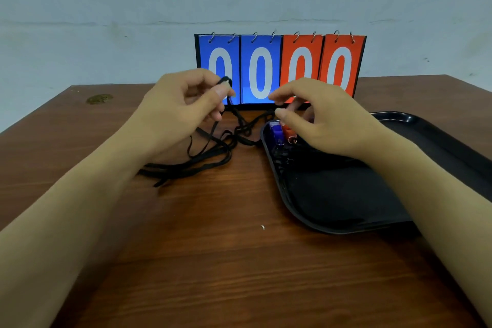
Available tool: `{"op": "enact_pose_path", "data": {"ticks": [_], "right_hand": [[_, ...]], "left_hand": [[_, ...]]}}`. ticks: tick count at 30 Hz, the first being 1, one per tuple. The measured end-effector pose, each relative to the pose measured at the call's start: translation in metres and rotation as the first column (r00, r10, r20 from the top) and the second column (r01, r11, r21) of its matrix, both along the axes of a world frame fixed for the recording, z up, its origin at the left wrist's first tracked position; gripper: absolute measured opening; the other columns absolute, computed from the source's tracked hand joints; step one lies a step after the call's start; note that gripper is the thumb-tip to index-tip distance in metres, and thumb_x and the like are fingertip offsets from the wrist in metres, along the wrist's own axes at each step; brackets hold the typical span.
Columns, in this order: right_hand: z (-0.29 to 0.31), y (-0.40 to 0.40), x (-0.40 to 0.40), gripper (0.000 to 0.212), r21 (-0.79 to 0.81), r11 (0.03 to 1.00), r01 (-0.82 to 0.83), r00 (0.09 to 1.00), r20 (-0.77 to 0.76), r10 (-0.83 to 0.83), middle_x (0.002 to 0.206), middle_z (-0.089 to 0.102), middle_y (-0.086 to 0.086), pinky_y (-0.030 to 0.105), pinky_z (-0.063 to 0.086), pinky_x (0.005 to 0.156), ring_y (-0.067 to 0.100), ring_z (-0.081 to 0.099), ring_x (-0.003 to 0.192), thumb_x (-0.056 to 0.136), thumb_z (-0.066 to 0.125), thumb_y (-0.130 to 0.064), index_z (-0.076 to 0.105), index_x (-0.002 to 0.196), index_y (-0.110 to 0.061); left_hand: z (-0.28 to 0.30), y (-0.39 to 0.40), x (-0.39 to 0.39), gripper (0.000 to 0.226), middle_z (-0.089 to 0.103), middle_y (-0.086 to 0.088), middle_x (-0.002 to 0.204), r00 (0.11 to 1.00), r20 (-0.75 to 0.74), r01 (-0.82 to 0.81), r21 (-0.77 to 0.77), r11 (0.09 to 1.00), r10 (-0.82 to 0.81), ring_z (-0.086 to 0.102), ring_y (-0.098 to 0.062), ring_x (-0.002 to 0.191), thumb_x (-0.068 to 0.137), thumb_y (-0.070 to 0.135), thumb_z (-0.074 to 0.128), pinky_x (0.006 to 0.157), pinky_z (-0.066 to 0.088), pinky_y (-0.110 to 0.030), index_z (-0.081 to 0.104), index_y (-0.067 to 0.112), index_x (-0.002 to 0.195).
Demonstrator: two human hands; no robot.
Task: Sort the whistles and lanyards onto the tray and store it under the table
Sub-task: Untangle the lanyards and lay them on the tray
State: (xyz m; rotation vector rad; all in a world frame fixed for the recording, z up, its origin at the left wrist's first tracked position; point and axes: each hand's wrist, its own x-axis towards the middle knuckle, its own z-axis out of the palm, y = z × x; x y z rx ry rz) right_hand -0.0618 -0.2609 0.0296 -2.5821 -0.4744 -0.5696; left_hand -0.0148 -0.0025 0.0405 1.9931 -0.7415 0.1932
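Black lanyards (pixel 210 157) lie tangled on the brown table (pixel 213 261), left of a black tray (pixel 346 194). My left hand (pixel 183 112) pinches a loop of one black cord and lifts it above the table. My right hand (pixel 327 120) hovers over the tray's far left corner, thumb and fingers pinching a strand that runs back to the tangle. A blue whistle (pixel 276 132) and an orange whistle (pixel 288 132) lie in that corner of the tray, partly hidden by my right hand, with dark cord beside them.
A flip scoreboard (pixel 279 69) with two blue and two red zero cards stands at the table's back edge against a pale wall. A small white scrap (pixel 263 227) lies on the table in front of the tray.
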Motion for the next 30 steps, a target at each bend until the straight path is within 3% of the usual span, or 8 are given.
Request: {"op": "enact_pose_path", "data": {"ticks": [5, 9, 12, 16, 18, 22, 26, 30], "right_hand": [[-0.003, 0.026, -0.009, 0.046, 0.205, 0.972, -0.117, 0.981, -0.131, 0.146, 0.135, 0.060, -0.019, 0.022, 0.055, 0.093, -0.002, 0.060, 0.119, 0.099, 0.062, -0.038, 0.052, 0.143, -0.031], [-0.007, 0.034, -0.009, 0.025, 0.175, 0.977, -0.123, 0.972, -0.178, 0.155, 0.110, 0.070, -0.015, 0.022, 0.056, 0.083, 0.002, 0.068, 0.100, 0.099, 0.064, -0.034, 0.065, 0.123, -0.028], [-0.006, 0.034, -0.011, 0.013, 0.242, 0.960, -0.141, 0.957, -0.214, 0.195, 0.096, 0.074, -0.003, 0.028, 0.058, 0.088, 0.008, 0.072, 0.092, 0.101, 0.061, -0.025, 0.069, 0.111, -0.022], [0.004, 0.034, -0.016, 0.014, 0.368, 0.923, -0.115, 0.936, -0.270, 0.224, 0.095, 0.078, -0.002, 0.025, 0.058, 0.080, 0.011, 0.074, 0.094, 0.105, 0.053, -0.021, 0.067, 0.105, -0.020], [0.011, 0.030, -0.017, 0.016, 0.521, 0.850, -0.074, 0.926, -0.281, 0.253, 0.094, 0.079, 0.000, 0.020, 0.057, 0.074, 0.012, 0.075, 0.090, 0.106, 0.049, -0.016, 0.065, 0.107, -0.014], [0.018, 0.020, -0.015, 0.019, 0.730, 0.682, -0.049, 0.914, -0.243, 0.326, 0.078, 0.068, -0.001, 0.027, 0.057, 0.075, 0.014, 0.065, 0.075, 0.107, 0.046, -0.012, 0.065, 0.106, -0.011], [0.022, 0.009, -0.008, 0.019, 0.885, 0.465, -0.023, 0.932, -0.149, 0.329, 0.076, 0.057, -0.002, 0.025, 0.050, 0.068, 0.010, 0.054, 0.070, 0.107, 0.047, -0.012, 0.065, 0.112, -0.011], [0.021, -0.004, -0.002, 0.022, 0.909, 0.414, 0.045, 0.968, -0.141, 0.206, 0.078, 0.056, -0.004, 0.023, 0.047, 0.066, 0.009, 0.053, 0.070, 0.108, 0.047, -0.015, 0.068, 0.113, -0.016]], "left_hand": [[0.008, -0.007, -0.015, 0.019, 0.061, 0.000, 0.081, 0.957, -0.159, 0.207, -0.207, 0.956, -0.241, 0.054, -0.013, 0.061, 0.099, 0.031, 0.059, 0.058, 0.048, -0.022, 0.073, 0.019, 0.095], [0.007, -0.009, -0.017, 0.019, 0.062, 0.000, 0.085, 0.932, -0.168, 0.270, -0.272, 0.924, -0.322, 0.049, -0.015, 0.059, 0.095, 0.034, 0.059, 0.055, 0.043, -0.023, 0.073, 0.022, 0.089], [0.006, -0.006, -0.013, 0.020, 0.064, 0.000, 0.085, 0.935, -0.175, 0.255, -0.267, 0.929, -0.307, 0.050, -0.015, 0.061, 0.094, 0.034, 0.061, 0.056, 0.043, -0.024, 0.072, 0.017, 0.092], [0.002, -0.002, -0.007, 0.017, 0.067, 0.009, 0.080, 0.968, -0.155, 0.178, -0.117, 0.977, -0.195, 0.056, -0.014, 0.062, 0.098, 0.028, 0.068, 0.058, 0.048, -0.022, 0.070, 0.011, 0.097], [0.000, -0.001, -0.003, 0.008, 0.067, 0.014, 0.075, 0.987, -0.119, 0.107, -0.025, 0.994, -0.109, 0.060, -0.009, 0.060, 0.097, 0.026, 0.069, 0.056, 0.047, -0.016, 0.070, 0.018, 0.095], [-0.007, 0.003, 0.004, 0.006, 0.071, 0.004, 0.084, 0.997, -0.070, 0.042, 0.077, 0.996, -0.037, 0.064, -0.007, 0.060, 0.097, 0.032, 0.070, 0.062, 0.048, -0.012, 0.071, 0.028, 0.092], [-0.013, 0.011, 0.014, 0.008, 0.076, 0.017, 0.089, 0.999, 0.039, -0.042, 0.273, 0.961, 0.032, 0.070, 0.002, 0.079, 0.099, 0.035, 0.065, 0.074, 0.051, -0.016, 0.073, 0.035, 0.097], [-0.015, 0.018, 0.025, 0.014, 0.076, 0.024, 0.081, 0.989, 0.066, -0.150, 0.403, 0.903, 0.135, 0.062, 0.014, 0.084, 0.103, 0.035, 0.055, 0.070, 0.041, -0.017, 0.069, 0.039, 0.103]]}}
